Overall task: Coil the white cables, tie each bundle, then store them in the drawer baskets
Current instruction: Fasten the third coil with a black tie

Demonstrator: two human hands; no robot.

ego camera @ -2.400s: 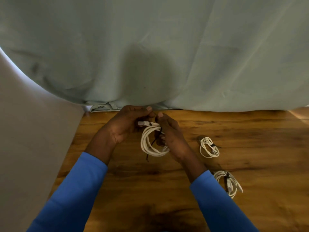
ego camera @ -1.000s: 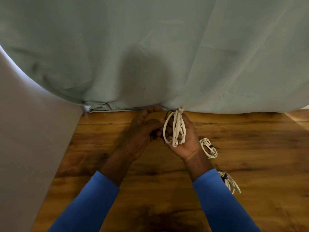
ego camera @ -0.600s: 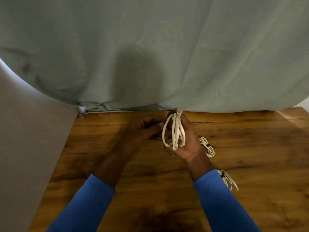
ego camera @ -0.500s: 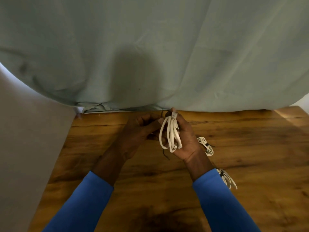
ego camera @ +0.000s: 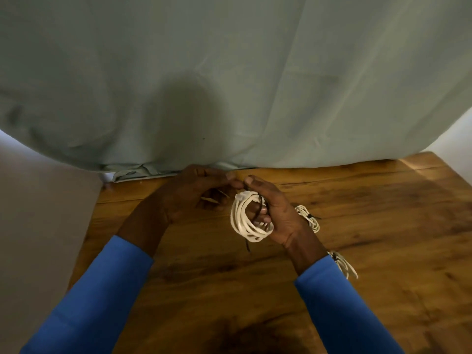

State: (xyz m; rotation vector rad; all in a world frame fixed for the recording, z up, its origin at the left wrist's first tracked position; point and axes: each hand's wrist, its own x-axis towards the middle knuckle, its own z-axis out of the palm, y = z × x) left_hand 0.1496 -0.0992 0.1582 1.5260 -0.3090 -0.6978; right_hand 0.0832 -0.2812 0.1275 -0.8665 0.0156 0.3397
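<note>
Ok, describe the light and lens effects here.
Head view: a soft rounded shadow falls on the cloth; a brighter patch lights the table at its far right corner; the wide lens bows the cloth's lower edge; the coiled cable in the right hand is fairly sharp.

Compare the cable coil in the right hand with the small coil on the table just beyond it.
The held coil is lifted off the wooden table, gripped by the right hand; the small coil lies flat on it. The held coil's dark tie trails a long loose end; the small coil's tie looks cinched short. The held coil looks larger, though the hand hides part of the small coil. Both are white cable wound into loops.
</note>
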